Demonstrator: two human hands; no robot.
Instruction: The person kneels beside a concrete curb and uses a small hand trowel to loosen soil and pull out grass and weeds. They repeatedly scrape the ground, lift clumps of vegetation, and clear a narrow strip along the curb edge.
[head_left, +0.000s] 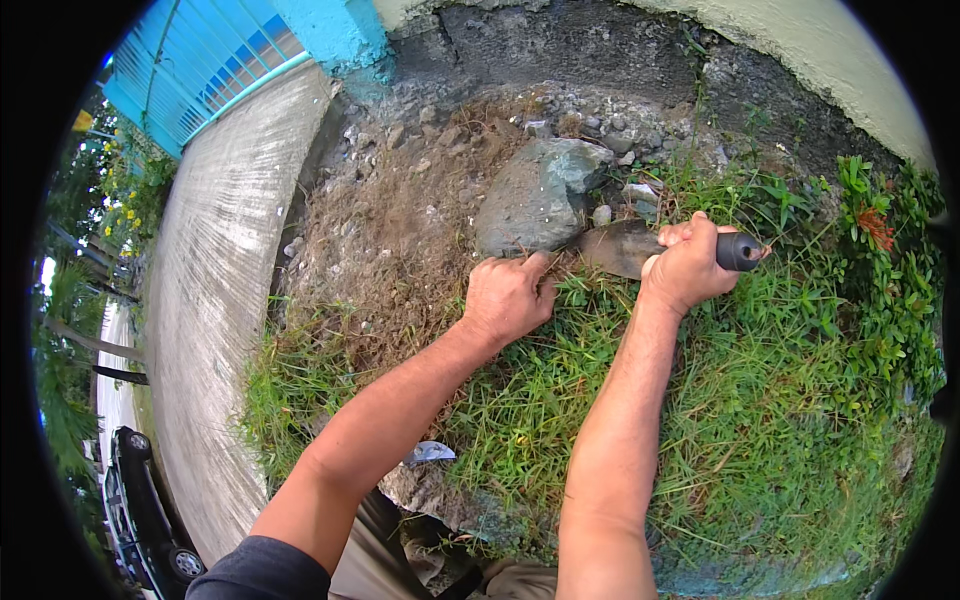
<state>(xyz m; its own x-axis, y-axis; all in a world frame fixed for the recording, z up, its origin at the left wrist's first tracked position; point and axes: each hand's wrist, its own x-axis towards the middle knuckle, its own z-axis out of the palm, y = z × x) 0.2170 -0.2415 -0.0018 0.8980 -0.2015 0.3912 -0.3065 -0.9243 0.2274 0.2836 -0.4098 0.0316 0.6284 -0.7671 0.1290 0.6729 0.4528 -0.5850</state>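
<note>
My right hand (691, 259) grips the black handle (738, 252) of a hand trowel, its broad soil-stained metal blade (621, 249) pointing left. The blade's tip lies low among roots and grass, near the right end of a large grey-green rock (532, 196). Just below that rock, my left hand (511, 294) is closed at the edge of the grass (585, 315), fingers curled down against the roots. Whether it pinches some stems cannot be made out. Loose brown soil (397, 217) spreads to the left of the rock.
Small stones (602, 215) lie right of the rock, before a rough wall base (570, 56). A concrete ramp (217, 225) runs along the left towards a blue metal gate (225, 60). Leafy shrubs (877, 300) grow at right. A dark car (146, 510) stands at lower left.
</note>
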